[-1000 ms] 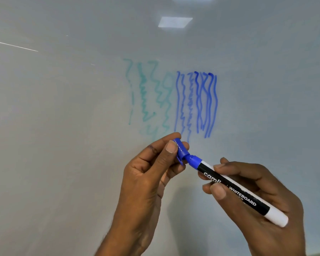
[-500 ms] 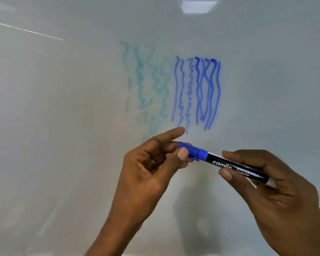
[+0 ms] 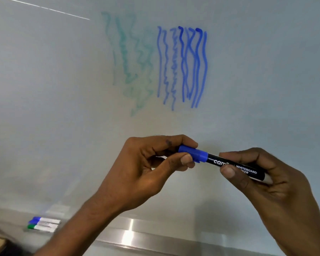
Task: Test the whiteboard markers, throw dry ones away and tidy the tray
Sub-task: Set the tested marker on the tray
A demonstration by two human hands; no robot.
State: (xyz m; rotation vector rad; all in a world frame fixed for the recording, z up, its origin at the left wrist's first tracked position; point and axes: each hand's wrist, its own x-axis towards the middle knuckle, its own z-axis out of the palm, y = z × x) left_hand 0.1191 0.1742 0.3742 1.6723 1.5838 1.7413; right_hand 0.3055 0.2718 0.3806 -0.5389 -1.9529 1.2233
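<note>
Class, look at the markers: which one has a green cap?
The green-capped marker, frontmost on the tray, lower left. Its neighbours and the held marker have blue caps.

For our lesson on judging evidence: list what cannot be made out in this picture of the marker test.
Head view, all items:
1. Marker label: the right hand covers part of the print with its fingers.
2. Marker tip: hidden under the blue cap, which the left hand pinches.
3. Tray markers: blurred, so the labels are unreadable and the count is unsure.
4. Tray: both arms hide stretches of it.
</note>
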